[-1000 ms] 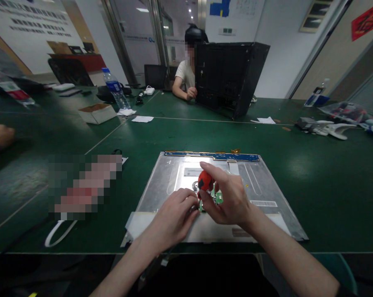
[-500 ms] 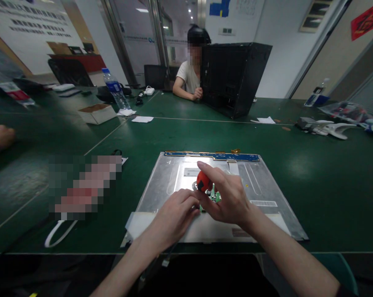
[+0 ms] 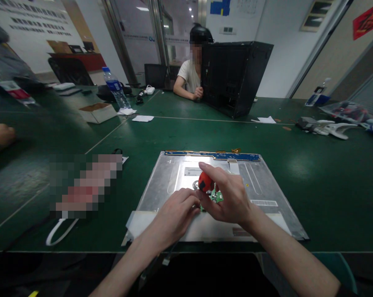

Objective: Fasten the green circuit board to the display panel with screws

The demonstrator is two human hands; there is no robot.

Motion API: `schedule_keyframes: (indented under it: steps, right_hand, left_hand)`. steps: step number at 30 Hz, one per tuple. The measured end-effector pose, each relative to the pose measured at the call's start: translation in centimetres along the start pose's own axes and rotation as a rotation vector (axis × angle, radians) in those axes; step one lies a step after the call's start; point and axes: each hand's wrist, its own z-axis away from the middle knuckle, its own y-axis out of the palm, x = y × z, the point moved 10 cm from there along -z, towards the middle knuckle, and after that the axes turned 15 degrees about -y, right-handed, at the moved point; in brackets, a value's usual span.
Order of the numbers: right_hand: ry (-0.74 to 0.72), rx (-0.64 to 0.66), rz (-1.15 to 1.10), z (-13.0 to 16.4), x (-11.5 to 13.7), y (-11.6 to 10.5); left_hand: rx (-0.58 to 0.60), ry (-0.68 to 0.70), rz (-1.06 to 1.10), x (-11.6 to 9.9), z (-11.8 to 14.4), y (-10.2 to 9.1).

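Note:
A flat silver LCD panel (image 3: 155,181) lies back side up in front of me, with a blue circuit strip (image 3: 192,154) along its far edge. At its middle a small green circuit board (image 3: 217,197) shows, partly covered by my hands. My right hand (image 3: 228,196) is closed around the red and black handle of a screwdriver (image 3: 206,181); the tip is hidden. Against the board's left side, my left hand (image 3: 177,212) has its fingers curled together by the screwdriver, and what they hold cannot be seen.
A blurred-out pouch-like item with a white strap (image 3: 55,235) lies at left. Farther off are a cardboard box (image 3: 98,114), a water bottle (image 3: 115,86) and a large black case (image 3: 235,78) by a seated person (image 3: 188,80). Another person's hand (image 3: 2,134) rests at far left.
Both hands stay nearly in place; the screwdriver handle is slightly turned in my right hand. The whole view has shifted a little.

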Motion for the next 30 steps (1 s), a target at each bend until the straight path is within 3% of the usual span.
schedule_keyframes:
  steps: [30]
  right_hand:
    - [-0.004, -0.017, -0.019, -0.09, 0.10, -0.11]
  left_hand:
    - [-0.001, -0.004, 0.058, 0.08, 0.33, -0.39]
